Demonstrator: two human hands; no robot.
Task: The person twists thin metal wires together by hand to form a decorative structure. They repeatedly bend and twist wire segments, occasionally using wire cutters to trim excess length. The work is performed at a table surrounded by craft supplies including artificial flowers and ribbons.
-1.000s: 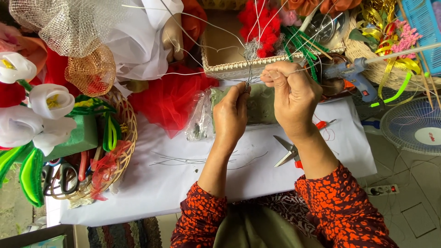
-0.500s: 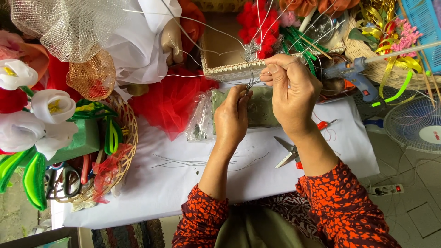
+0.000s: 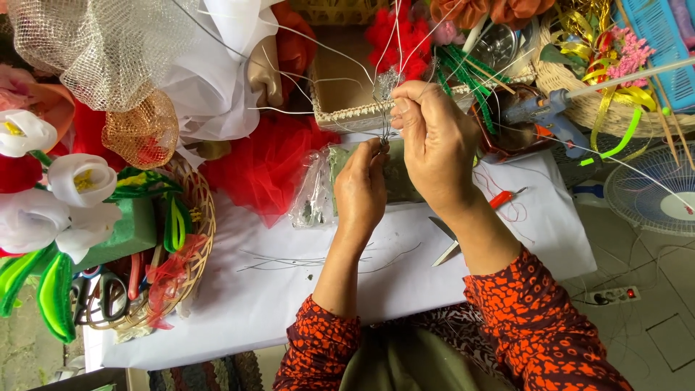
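Both hands point(image 3: 405, 163) pinch a thin wire bundle point(image 3: 384, 108); its long axis stands upright, tips fanning upward.

The person wears a long-sleeved garment in dark maroon with a dense pattern of bright orange-red blotches. Below the left hand point(image 3: 360, 190), the left sleeve point(image 3: 318, 344) is pushed up, leaving the forearm bare from wrist to near the elbow. Below the right hand point(image 3: 434, 141), the right sleeve point(image 3: 539, 326) is likewise pushed up and ends in a gathered edge. Both hands are bare, without gloves. Between the sleeves, an olive-brown garment point(image 3: 405, 362) covers the lap.
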